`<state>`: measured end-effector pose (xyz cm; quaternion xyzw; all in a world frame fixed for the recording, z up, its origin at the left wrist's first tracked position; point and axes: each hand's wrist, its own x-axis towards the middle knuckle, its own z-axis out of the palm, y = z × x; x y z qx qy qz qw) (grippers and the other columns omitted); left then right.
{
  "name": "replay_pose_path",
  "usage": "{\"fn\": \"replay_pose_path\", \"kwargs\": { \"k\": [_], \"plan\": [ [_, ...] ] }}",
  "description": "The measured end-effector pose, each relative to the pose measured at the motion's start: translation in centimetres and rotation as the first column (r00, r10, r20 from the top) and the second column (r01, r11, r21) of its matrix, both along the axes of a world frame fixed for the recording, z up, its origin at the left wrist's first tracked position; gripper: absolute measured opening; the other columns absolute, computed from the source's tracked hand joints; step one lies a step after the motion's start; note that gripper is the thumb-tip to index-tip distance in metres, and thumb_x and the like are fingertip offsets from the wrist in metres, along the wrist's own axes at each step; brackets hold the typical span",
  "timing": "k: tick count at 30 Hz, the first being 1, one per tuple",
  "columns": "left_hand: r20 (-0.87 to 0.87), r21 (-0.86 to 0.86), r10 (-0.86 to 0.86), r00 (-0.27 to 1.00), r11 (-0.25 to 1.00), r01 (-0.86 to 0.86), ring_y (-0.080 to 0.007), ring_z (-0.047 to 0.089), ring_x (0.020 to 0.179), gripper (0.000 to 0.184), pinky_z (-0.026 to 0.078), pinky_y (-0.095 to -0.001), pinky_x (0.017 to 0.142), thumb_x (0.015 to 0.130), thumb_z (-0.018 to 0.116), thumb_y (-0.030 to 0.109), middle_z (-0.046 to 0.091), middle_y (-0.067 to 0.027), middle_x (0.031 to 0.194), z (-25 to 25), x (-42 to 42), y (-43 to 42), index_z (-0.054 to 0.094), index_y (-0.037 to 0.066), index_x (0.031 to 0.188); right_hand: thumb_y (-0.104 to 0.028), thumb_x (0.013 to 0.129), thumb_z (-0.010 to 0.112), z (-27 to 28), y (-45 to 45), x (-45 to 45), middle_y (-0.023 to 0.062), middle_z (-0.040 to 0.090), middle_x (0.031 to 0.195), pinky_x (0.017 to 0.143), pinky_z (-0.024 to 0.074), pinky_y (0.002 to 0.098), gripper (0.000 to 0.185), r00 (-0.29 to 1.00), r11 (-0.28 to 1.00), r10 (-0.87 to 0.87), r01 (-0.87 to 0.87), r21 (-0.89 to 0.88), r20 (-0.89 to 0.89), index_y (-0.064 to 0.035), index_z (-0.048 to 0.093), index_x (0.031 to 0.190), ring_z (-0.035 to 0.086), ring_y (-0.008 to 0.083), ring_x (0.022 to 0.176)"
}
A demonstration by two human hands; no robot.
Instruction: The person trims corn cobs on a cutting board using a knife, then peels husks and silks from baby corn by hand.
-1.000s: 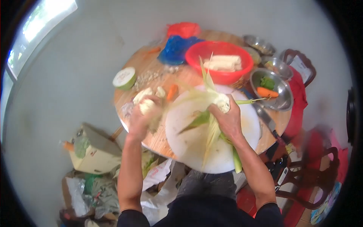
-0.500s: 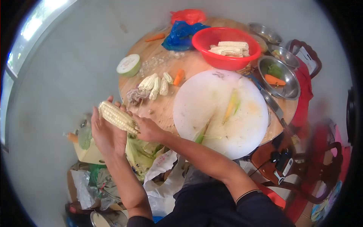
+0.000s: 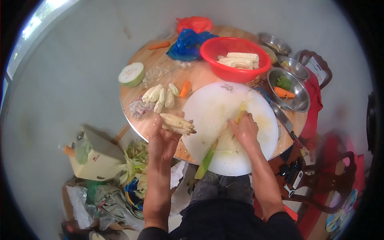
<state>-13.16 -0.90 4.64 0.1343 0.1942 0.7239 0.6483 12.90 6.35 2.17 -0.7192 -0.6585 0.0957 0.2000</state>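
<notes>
My left hand (image 3: 162, 144) holds a peeled white corn cob (image 3: 176, 123) by the left edge of the round white cutting board (image 3: 192, 100). On the board, my right hand (image 3: 245, 129) has its fingers closed on a yellow-green husk piece (image 3: 241, 111). A longer green husk leaf (image 3: 206, 162) lies across the board's front left edge. Several short cobs (image 3: 160, 96) lie on the wooden table (image 3: 180, 82) beyond my left hand.
A red basin (image 3: 234, 76) holds more cobs. Metal bowls (image 3: 302, 105) and a knife (image 3: 283, 118) are at the right. Farther left lie a cut melon (image 3: 131, 75), carrots (image 3: 159, 45) and a blue bag (image 3: 188, 45). Husks (image 3: 136, 160) are heaped below the table's left edge.
My right hand has left the cob and moved right onto the husk piece on the board. The cob in my left hand has moved right, toward the board.
</notes>
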Motion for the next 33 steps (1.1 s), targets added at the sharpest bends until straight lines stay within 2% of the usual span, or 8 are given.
{"fn": "replay_pose_path", "kwargs": {
  "k": [10,12,15,19,22,25,28,33],
  "plan": [
    [-0.004,-0.033,0.100,0.995,0.994,-0.100,-0.0349,0.054,0.132,0.053,0.047,-0.0549,0.110,0.105,0.058,0.039,0.054,-0.0185,0.139,-0.7,1.6,0.0,0.042,0.003,0.140,-0.022,0.096,0.062,-1.2,-1.2,-3.2,0.0250,0.069,0.109,0.083,0.0570,0.0476,0.034,0.869,0.940,0.327,-0.340,0.033,-0.372,0.0051,0.062,0.117,0.070,0.0411,0.095],
    [-0.045,-0.087,0.122,0.992,0.988,-0.125,-0.0323,0.055,0.130,0.053,0.046,-0.0512,0.109,0.105,0.059,0.039,0.054,-0.0168,0.140,-0.8,2.6,0.3,0.042,0.004,0.140,-0.023,0.100,0.065,1.7,-2.9,-2.7,0.0121,0.070,0.101,0.069,0.0586,0.0308,0.033,0.332,0.871,0.142,-0.489,-0.041,-0.933,0.0010,0.063,0.122,0.071,0.0203,0.087],
    [-0.110,-0.154,0.110,0.988,0.980,-0.127,-0.0273,0.056,0.125,0.050,0.045,-0.0449,0.108,0.104,0.060,0.038,0.055,-0.0140,0.140,-0.7,4.7,1.1,0.045,0.006,0.140,-0.021,0.101,0.067,3.5,-4.0,-2.8,0.0073,0.068,0.102,0.069,0.0589,0.0268,0.036,0.213,0.848,0.140,-0.531,0.006,-0.967,0.0012,0.061,0.128,0.068,0.0118,0.088],
    [-0.204,-0.092,-0.030,0.979,0.996,0.012,-0.0230,0.057,0.122,0.042,0.046,-0.0419,0.107,0.103,0.062,0.033,0.060,-0.0112,0.133,-3.1,5.7,3.0,0.052,0.005,0.132,-0.011,0.097,0.071,2.6,-1.7,-1.4,0.0104,0.068,0.106,0.071,0.0598,0.0289,0.038,0.289,0.881,0.119,-0.472,-0.033,-0.950,0.0024,0.060,0.130,0.068,0.0133,0.089],
    [-0.336,-0.086,-0.155,0.929,0.987,0.133,-0.0231,0.062,0.117,0.031,0.050,-0.0402,0.105,0.097,0.068,0.008,0.063,-0.0125,0.127,-2.8,5.9,3.0,0.054,0.002,0.124,-0.008,0.095,0.072,1.8,-0.6,2.3,0.0119,0.068,0.107,0.074,0.0599,0.0298,0.038,0.328,0.910,0.187,-0.412,0.038,-0.926,0.0018,0.061,0.129,0.068,0.0149,0.091],
    [-0.498,-0.140,-0.229,0.836,0.973,0.183,-0.0239,0.061,0.118,0.036,0.051,-0.0395,0.105,0.090,0.069,-0.006,0.063,-0.0153,0.127,-2.9,7.4,3.5,0.053,0.002,0.121,-0.007,0.093,0.073,1.3,0.0,6.1,0.0105,0.069,0.107,0.077,0.0593,0.0298,0.036,0.425,0.890,0.260,-0.453,0.045,-0.867,0.0017,0.062,0.127,0.068,0.0155,0.092],
    [-0.451,0.004,-0.158,0.878,0.984,0.179,-0.0249,0.061,0.119,0.041,0.049,-0.0395,0.106,0.085,0.070,-0.013,0.063,-0.0157,0.126,-4.0,9.6,3.8,0.051,0.003,0.119,-0.003,0.089,0.069,0.7,0.0,13.2,0.0162,0.069,0.112,0.086,0.0576,0.0414,0.037,0.909,0.915,0.363,-0.306,0.263,-0.206,0.0007,0.063,0.126,0.069,0.0287,0.099],
    [-0.692,0.105,-0.073,0.718,0.974,0.200,-0.0288,0.055,0.129,0.047,0.048,-0.0408,0.107,0.077,0.071,-0.014,0.059,-0.0160,0.132,-4.5,11.4,4.1,0.052,0.005,0.116,-0.008,0.085,0.062,0.1,-1.2,21.6,0.0208,0.066,0.108,0.090,0.0552,0.0483,0.029,0.940,0.993,-0.051,0.012,0.115,0.336,-0.0009,0.064,0.114,0.067,0.0399,0.102]
  ]
}}
